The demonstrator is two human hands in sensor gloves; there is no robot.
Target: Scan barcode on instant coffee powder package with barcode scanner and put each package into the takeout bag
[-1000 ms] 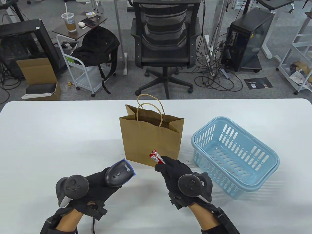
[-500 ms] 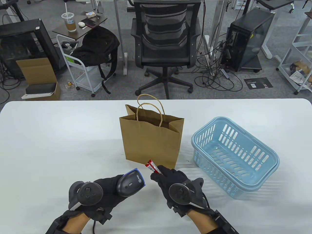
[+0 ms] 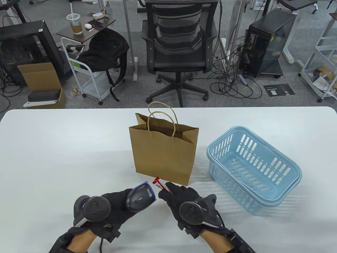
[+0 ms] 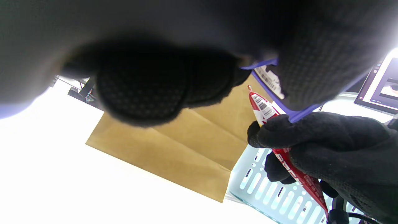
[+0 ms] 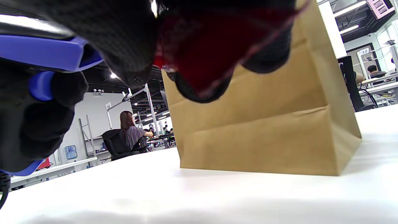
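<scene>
Your right hand (image 3: 184, 196) pinches the red coffee stick (image 3: 160, 183), long axis running up-left, barcode end just beside the scanner (image 3: 140, 198) window. Your left hand (image 3: 115, 208) grips that scanner. Takeout bag (image 3: 163, 152) stands just behind, mouth up.

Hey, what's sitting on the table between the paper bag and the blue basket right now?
Nothing: in the table view only a bare strip of white table separates the paper bag from the blue basket.
</scene>
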